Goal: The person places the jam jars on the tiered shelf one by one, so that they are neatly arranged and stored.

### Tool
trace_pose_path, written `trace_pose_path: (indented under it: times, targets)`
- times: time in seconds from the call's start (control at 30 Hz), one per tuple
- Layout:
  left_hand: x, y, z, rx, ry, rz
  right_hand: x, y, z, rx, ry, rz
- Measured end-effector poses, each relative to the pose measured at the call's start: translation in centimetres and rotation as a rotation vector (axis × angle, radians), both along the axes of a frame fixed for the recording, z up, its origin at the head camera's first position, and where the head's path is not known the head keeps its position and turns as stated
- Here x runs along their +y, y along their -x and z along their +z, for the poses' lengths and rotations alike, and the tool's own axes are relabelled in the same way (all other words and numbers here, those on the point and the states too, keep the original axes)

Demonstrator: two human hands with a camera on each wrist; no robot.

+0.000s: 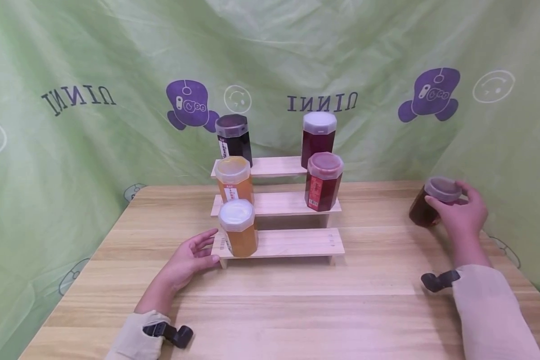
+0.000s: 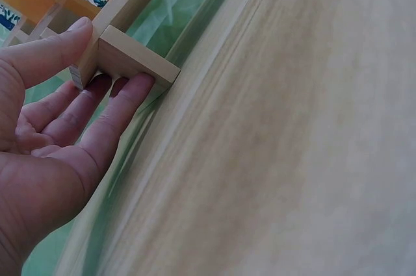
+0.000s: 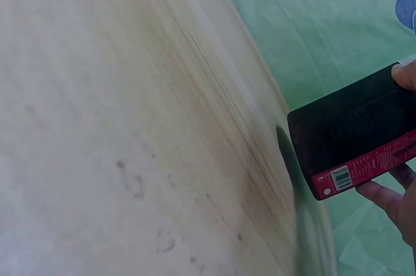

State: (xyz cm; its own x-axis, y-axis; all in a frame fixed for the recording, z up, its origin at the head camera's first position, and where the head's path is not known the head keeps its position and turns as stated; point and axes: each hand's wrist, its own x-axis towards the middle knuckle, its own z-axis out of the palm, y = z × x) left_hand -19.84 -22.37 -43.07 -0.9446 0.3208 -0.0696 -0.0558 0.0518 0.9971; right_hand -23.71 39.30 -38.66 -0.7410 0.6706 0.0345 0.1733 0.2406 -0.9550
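At the right of the table, my right hand (image 1: 465,215) grips a dark jar (image 1: 424,210) around its pale lid. The jar leans, and its base is close over the tabletop; a red label with a barcode shows on its side in the right wrist view. My left hand (image 1: 190,260) holds the left end of the lowest step of a wooden tiered stand (image 1: 292,243). In the left wrist view, the thumb lies on the board's edge and the fingers (image 2: 133,100) reach to its leg. Beside that hand, an amber jar (image 1: 240,237) stands upright on the lowest step.
On the middle step stand an orange jar (image 1: 235,185) at left and a red jar (image 1: 324,187) at right. Above them, the top step carries a black jar (image 1: 234,137) and a dark red jar (image 1: 318,142). A green printed curtain (image 1: 270,60) hangs behind the wooden table (image 1: 297,320).
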Motion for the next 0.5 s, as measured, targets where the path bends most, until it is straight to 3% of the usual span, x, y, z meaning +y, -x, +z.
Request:
trace_pose_path:
  times: [0.27, 0.5]
  targets:
    - [0.1, 0.0, 0.0, 0.001, -0.008, -0.006, -0.6, -1.0, 0.2, -0.023, -0.072, 0.034]
    - [0.1, 0.0, 0.0, -0.003, -0.021, -0.009, -1.9, -2.0, 0.6, -0.055, -0.204, 0.085]
